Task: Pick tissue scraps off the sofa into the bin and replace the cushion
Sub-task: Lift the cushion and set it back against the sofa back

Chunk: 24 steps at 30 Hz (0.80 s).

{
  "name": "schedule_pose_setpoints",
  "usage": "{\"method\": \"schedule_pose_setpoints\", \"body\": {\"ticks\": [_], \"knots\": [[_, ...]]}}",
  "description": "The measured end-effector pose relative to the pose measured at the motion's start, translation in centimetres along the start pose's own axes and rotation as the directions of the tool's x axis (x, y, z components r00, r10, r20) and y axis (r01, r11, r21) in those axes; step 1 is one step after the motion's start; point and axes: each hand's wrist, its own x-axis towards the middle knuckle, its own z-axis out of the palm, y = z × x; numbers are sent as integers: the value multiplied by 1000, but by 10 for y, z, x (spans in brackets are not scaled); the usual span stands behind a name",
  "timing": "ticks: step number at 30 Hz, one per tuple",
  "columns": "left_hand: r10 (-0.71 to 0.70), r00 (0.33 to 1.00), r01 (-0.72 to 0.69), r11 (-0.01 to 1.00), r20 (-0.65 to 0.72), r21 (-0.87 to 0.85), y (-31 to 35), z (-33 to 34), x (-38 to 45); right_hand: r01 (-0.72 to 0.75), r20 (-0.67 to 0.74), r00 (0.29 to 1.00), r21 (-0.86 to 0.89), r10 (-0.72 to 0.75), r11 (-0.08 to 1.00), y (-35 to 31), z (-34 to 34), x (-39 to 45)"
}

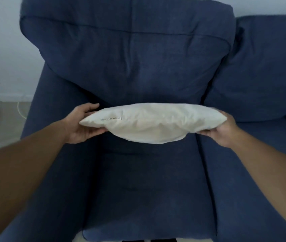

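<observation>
White soft puffy cushion (149, 124) sits mid-frame, held flat above the dark blue fabric sofa (147, 180) seat. Left hand (83, 124) and right hand (221, 130) each pinch one end — a loose pinch could let it flop and land crooked.

The only print in view is on a small white label (111, 119) sewn into the edge seam of the cream cushion (149, 123), near that edge's left end. A single line of dark characters runs along the label, seen nearly edge-on and blurred, so no word, brand or number in it can be made out. The rest of the cushion's cover is plain. The blue sofa (138, 67) carries no lettering, tag or logo on its back cushions, seat or arm, and the pale wall (1, 41) behind it bears no sign.
</observation>
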Motion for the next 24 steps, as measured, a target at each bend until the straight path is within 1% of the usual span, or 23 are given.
{"method": "schedule_pose_setpoints", "body": {"ticks": [1,3,5,6,8,10,12,13,14,15,17,20,22,24], "knots": [[30,1000,-30,999,-1,-45,4,3,2,44,-6,999,47,-44,998,0,0,4],[116,993,-119,982,-26,-148,11,11,7,108,-35,994,71,-105,992,1,3,14],[209,975,-222,951,-79,-214,17,23,13,171,-71,983,20,-169,985,-2,10,22],[254,962,-269,942,-96,-201,20,30,15,209,-93,973,-20,-210,978,-4,14,24],[336,933,-350,931,-130,-104,27,50,16,293,-104,948,-87,-301,952,-9,24,29],[409,886,-401,912,-219,80,32,69,21,375,-63,918,-183,-392,909,-15,30,39],[512,810,-435,851,-285,295,35,81,27,405,-72,897,-261,-436,876,-22,33,52],[561,770,-449,815,-305,366,37,84,31,416,-94,884,-294,-459,861,-26,34,59],[600,732,-468,787,-322,403,40,86,35,422,-118,870,-323,-478,847,-31,35,64],[631,699,-490,765,-335,419,43,87,40,425,-138,859,-345,-493,837,-37,35,69],[658,664,-514,747,-355,423,53,90,49,439,-159,837,-377,-524,816,-48,36,77],[667,637,-525,742,-387,416,65,94,66,437,-148,833,-417,-534,797,-63,38,88],[673,618,-527,738,-406,421,69,94,77,406,-139,847,-453,-512,794,-69,40,97],[663,620,-518,748,-420,415,70,91,86,366,-153,862,-473,-483,802,-68,42,106]]}}
